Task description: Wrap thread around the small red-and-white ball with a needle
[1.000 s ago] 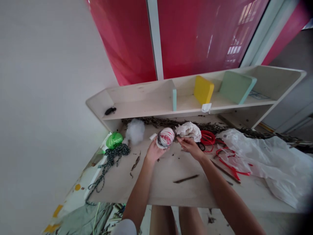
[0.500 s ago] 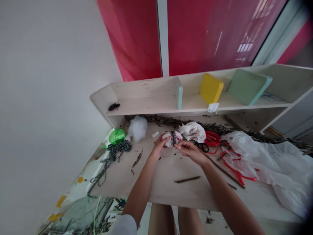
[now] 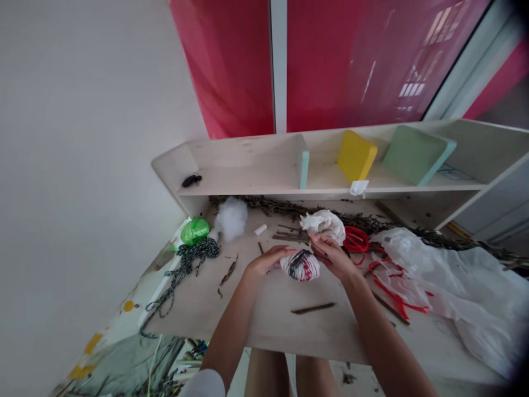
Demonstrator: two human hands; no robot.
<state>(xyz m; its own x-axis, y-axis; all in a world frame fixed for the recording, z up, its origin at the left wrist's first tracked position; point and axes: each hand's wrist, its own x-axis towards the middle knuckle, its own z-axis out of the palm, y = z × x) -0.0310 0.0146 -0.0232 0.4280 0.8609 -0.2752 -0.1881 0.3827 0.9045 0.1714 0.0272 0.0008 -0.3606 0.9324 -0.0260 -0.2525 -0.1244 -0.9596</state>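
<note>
A small ball of yarn (image 3: 303, 266), white with red and black streaks, is held just above the desk. My left hand (image 3: 268, 260) grips its left side, fingers over the upper edge and the thumb side hidden. At its upper right is my right hand (image 3: 332, 255), fingertips pinched together near the yarn; whatever sits between them is too small to make out. Right behind that hand lies crumpled white paper or cloth (image 3: 324, 223). Several thin brown sticks (image 3: 291, 237) lie behind the ball, and a single stick (image 3: 313, 308) rests in front of it.
Left on the desk (image 3: 273, 320) are green ribbon (image 3: 195, 231), white stuffing (image 3: 231, 219) and dark patterned cord (image 3: 192, 264). To the right lie red cord (image 3: 356, 240) and a clear plastic bag (image 3: 450, 275). A shelf (image 3: 243, 175) with dividers spans the back, dried twigs beneath it.
The yarn ball has come nearer to me and turned, so its dark band now shows as a slanted patch. My right hand has lifted off its front to the upper right.
</note>
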